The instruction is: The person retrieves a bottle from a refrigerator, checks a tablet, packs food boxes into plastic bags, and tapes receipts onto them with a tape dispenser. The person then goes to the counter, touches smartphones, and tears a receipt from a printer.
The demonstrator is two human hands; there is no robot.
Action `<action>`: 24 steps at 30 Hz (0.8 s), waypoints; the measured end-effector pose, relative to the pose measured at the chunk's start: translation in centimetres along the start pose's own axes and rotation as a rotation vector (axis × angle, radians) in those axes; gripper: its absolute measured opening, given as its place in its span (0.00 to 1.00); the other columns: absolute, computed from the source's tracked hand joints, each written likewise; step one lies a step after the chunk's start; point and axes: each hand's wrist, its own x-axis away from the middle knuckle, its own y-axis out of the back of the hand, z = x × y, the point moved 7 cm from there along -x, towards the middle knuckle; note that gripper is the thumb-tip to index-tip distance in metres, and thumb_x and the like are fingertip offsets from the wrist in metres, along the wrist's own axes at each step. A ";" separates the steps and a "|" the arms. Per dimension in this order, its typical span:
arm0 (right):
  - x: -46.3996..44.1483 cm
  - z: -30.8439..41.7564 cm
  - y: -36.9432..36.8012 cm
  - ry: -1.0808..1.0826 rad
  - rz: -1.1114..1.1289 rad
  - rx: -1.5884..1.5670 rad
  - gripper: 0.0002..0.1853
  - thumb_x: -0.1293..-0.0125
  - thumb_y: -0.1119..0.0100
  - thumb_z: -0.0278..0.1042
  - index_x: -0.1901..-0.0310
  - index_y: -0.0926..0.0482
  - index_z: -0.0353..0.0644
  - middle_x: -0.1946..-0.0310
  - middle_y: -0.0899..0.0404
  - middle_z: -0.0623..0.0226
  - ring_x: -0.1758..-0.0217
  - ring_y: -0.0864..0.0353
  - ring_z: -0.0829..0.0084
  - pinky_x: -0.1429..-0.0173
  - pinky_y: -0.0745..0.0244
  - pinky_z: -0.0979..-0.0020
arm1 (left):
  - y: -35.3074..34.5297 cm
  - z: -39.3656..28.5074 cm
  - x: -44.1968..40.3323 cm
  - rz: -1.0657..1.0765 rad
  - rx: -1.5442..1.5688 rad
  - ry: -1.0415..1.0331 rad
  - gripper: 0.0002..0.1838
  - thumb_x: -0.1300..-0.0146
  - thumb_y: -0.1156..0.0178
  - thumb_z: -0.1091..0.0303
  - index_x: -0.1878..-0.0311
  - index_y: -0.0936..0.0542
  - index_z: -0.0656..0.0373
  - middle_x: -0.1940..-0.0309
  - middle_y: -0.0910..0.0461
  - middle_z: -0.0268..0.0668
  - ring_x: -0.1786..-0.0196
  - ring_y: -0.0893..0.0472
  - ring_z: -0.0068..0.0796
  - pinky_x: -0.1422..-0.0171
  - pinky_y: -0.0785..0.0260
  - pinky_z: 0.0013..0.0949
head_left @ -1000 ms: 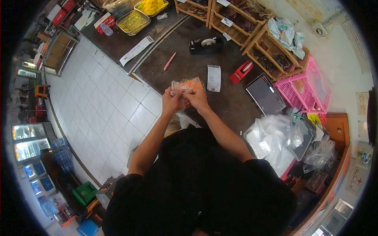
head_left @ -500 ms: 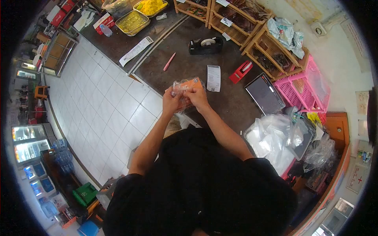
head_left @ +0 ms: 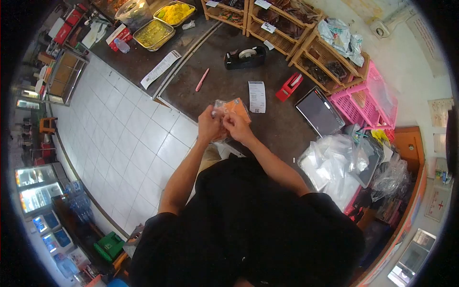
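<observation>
A clear plastic bag with an orange label or card point(head_left: 238, 109) is held up at the near edge of the dark counter. My left hand point(head_left: 209, 125) grips its left side with the fingers closed. Against the bag's front, the fingers of my right hand point(head_left: 237, 126) are pinched together on the plastic. What lies inside the bag below the orange part is mostly covered by my hands. Just beyond the bag, a printed receipt point(head_left: 257, 97) lies flat, and a pink pen point(head_left: 202, 80) rests to its left.
A black tape dispenser point(head_left: 245, 58), a red tape dispenser point(head_left: 289, 87) and a tablet point(head_left: 320, 111) stand on the counter. Plastic bags point(head_left: 330, 162) are piled at the right. Tan baskets point(head_left: 282, 33) and metal trays point(head_left: 154, 34) of yellow food stand at the back.
My right hand has shifted slightly down on the bag, and the orange part has tilted and shows more at the right. The view has moved a little.
</observation>
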 end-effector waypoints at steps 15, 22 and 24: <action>-5.5 -7.0 18.2 -0.739 -0.733 0.881 0.32 0.51 0.26 0.47 0.46 0.21 0.39 0.49 0.16 0.47 0.40 0.18 0.49 0.37 0.24 0.54 | 9.6 0.1 -7.0 0.070 0.117 0.152 0.08 0.21 0.51 0.66 0.50 0.35 0.61 0.72 0.18 0.48 0.71 0.13 0.42 0.70 0.22 0.43; -12.0 -3.0 11.5 -0.281 -0.386 0.517 0.19 0.42 0.33 0.29 0.48 0.17 0.35 0.49 0.14 0.55 0.44 0.16 0.60 0.41 0.22 0.61 | 11.6 7.2 -11.0 0.139 0.827 0.416 0.16 0.20 0.49 0.55 0.48 0.33 0.60 0.62 0.18 0.46 0.62 0.12 0.39 0.57 0.16 0.39; -14.0 3.0 6.1 -0.174 -0.262 0.082 0.19 0.38 0.34 0.22 0.45 0.20 0.34 0.49 0.15 0.60 0.45 0.16 0.70 0.42 0.22 0.67 | 12.5 8.4 -12.8 0.188 0.758 0.400 0.15 0.20 0.49 0.56 0.48 0.33 0.60 0.61 0.19 0.45 0.60 0.12 0.39 0.54 0.16 0.40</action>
